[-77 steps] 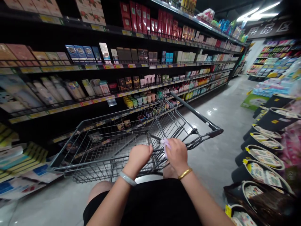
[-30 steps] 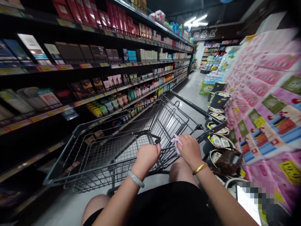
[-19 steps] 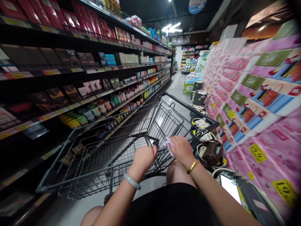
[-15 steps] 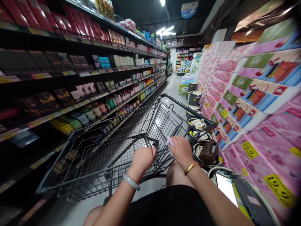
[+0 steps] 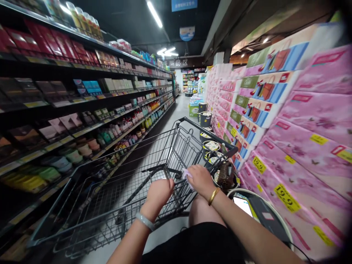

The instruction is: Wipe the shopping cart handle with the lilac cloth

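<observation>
A black wire shopping cart (image 5: 121,200) stands slantwise in front of my knees, with bare wire mesh in its basket. My left hand (image 5: 159,192), a pale bangle on its wrist, is closed over the cart's near side rail; its fingertips are hidden behind the fist. To the right, my right hand (image 5: 201,179) has a gold bracelet at the wrist. Its fingers are closed on a thin light purple cloth (image 5: 187,173), held against the wires of the cart. The cart's black handle (image 5: 209,135) lies beyond both hands.
Shelves (image 5: 68,139) of boxes and bottles line the left side. Stacked pink tissue packs (image 5: 310,154) with price tags rise on the right. Dark tubs (image 5: 205,119) stand along them, a brown bag (image 5: 226,176) on one. A lit phone (image 5: 242,206) lies on the nearest tub.
My view has turned right and slightly up, so shelves, cart and packs sit further left. Both hands keep their places at the cart, and the purple cloth is still in my right hand.
</observation>
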Available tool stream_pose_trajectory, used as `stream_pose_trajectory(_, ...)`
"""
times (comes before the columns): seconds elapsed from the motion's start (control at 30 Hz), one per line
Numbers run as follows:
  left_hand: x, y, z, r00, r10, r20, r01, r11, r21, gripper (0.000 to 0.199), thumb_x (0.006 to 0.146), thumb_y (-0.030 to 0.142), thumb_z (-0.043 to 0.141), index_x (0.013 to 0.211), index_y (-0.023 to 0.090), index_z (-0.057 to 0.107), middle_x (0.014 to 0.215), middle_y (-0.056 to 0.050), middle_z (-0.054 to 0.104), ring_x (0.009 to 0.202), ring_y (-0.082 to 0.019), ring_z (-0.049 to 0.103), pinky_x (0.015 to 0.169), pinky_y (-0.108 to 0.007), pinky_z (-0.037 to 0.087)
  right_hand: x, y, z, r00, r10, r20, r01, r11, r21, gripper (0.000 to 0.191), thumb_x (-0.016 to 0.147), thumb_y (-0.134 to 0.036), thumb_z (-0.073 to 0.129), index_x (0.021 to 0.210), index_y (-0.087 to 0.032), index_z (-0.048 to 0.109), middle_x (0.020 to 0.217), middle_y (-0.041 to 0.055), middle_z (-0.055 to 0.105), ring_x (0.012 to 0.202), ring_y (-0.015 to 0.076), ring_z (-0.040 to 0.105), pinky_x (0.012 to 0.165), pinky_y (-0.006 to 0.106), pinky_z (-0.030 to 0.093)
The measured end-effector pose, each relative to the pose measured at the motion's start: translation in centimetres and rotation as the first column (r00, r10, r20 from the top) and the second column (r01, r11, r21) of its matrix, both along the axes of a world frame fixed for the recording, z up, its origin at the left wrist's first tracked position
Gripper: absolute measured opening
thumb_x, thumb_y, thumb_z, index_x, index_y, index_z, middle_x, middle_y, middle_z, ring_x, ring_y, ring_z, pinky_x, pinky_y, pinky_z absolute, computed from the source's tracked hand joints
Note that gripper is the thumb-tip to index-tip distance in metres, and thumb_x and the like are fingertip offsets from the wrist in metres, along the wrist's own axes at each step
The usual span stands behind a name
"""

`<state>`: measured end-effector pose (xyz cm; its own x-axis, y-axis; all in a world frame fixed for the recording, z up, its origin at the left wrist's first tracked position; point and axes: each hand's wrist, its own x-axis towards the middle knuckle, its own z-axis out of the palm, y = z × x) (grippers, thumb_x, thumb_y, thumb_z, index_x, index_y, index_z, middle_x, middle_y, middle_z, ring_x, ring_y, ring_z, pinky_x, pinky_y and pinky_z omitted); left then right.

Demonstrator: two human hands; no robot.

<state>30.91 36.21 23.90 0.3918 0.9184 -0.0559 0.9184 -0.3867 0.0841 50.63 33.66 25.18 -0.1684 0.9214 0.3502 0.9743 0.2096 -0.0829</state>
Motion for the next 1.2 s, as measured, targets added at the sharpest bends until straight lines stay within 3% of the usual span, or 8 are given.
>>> stream_pose_trajectory(0.2, 1.6, -0.1, -0.2, 0.999, -0.023, 0.024, 0.023, 1.0, 0.007, 0.066, 0.098, 0.041, 0.014, 0.075, 0.014, 0.07, 0.071, -0.013, 0.068, 0.073, -0.022, 0.065, 0.071, -0.034, 0.046, 1.3, -1.3, 1.0, 0.986, -0.168, 0.0, 0.168, 0.985, 0.047, 0.008, 0.088, -0.027, 0.057, 0.091, -0.019, 0.06, 0.09, 0.0053, 0.063, 0.088, 0.0212, 0.053, 0.076, 0.032, 0.034)
stream_pose_trajectory(0.4, 2.9, -0.6, 0.1, 0.998, -0.053, 0.015, 0.053, 0.998, 0.018, 0.068, 0.098, 0.042, 0.012, 0.076, 0.014, 0.07, 0.075, -0.014, 0.069, 0.075, -0.023, 0.066, 0.07, -0.034, 0.045, 2.0, -2.9, 1.2, 0.999, -0.048, 0.01, 0.048, 0.999, 0.013, 0.011, 0.09, -0.031, 0.055, 0.091, -0.021, 0.059, 0.092, 0.0034, 0.063, 0.088, 0.0206, 0.054, 0.076, 0.031, 0.036)
stream_pose_trajectory(0.57, 3.7, -1.3, 0.6, 0.997, -0.07, 0.02, 0.07, 0.997, 0.011, 0.068, 0.098, 0.041, 0.012, 0.078, 0.013, 0.07, 0.078, -0.015, 0.07, 0.078, -0.023, 0.066, 0.073, -0.034, 0.045, 3.5, -3.3, 1.6, 0.955, -0.296, -0.005, 0.296, 0.955, 0.012, 0.012, 0.09, -0.028, 0.055, 0.092, -0.018, 0.061, 0.091, 0.0063, 0.064, 0.089, 0.0201, 0.057, 0.073, 0.03, 0.036)
stream_pose_trajectory(0.8, 4.6, -1.3, 1.1, 0.992, -0.116, 0.053, 0.117, 0.993, -0.006, 0.068, 0.097, 0.045, 0.013, 0.079, 0.013, 0.07, 0.078, -0.014, 0.07, 0.078, -0.023, 0.066, 0.074, -0.033, 0.044, 4.5, -3.5, 2.2, 0.954, -0.294, 0.05, 0.298, 0.949, -0.102, 0.016, 0.09, -0.03, 0.052, 0.091, -0.018, 0.063, 0.093, 0.0065, 0.066, 0.09, 0.0202, 0.058, 0.074, 0.029, 0.037)
stream_pose_trajectory(0.9, 4.6, -0.8, 0.8, 0.992, -0.117, 0.055, 0.116, 0.993, 0.014, 0.068, 0.097, 0.044, 0.013, 0.078, 0.013, 0.07, 0.077, -0.014, 0.069, 0.079, -0.024, 0.066, 0.074, -0.034, 0.044, 3.6, -3.3, 2.1, 0.942, -0.333, 0.038, 0.335, 0.937, -0.099, 0.017, 0.091, -0.029, 0.05, 0.092, -0.018, 0.063, 0.094, 0.0082, 0.066, 0.091, 0.0209, 0.058, 0.075, 0.029, 0.037)
stream_pose_trajectory(1.07, 4.1, -0.4, 0.7, 0.991, -0.125, 0.05, 0.125, 0.992, 0.018, 0.065, 0.097, 0.043, 0.014, 0.082, 0.013, 0.07, 0.083, -0.014, 0.07, 0.08, -0.023, 0.066, 0.075, -0.033, 0.045, 1.6, -3.4, 1.8, 0.986, -0.158, 0.045, 0.162, 0.982, -0.097, 0.016, 0.09, -0.03, 0.052, 0.095, -0.019, 0.062, 0.096, 0.0072, 0.065, 0.093, 0.0211, 0.057, 0.077, 0.03, 0.037)
stream_pose_trajectory(1.2, 4.2, -0.3, 0.5, 0.992, -0.116, 0.045, 0.116, 0.993, -0.001, 0.065, 0.096, 0.044, 0.015, 0.081, 0.014, 0.071, 0.082, -0.014, 0.07, 0.078, -0.023, 0.065, 0.073, -0.033, 0.045, 2.9, -3.6, 2.3, 0.951, -0.307, 0.04, 0.31, 0.946, -0.099, 0.017, 0.091, -0.027, 0.051, 0.095, -0.016, 0.062, 0.096, 0.0098, 0.064, 0.093, 0.0215, 0.057, 0.079, 0.031, 0.037)
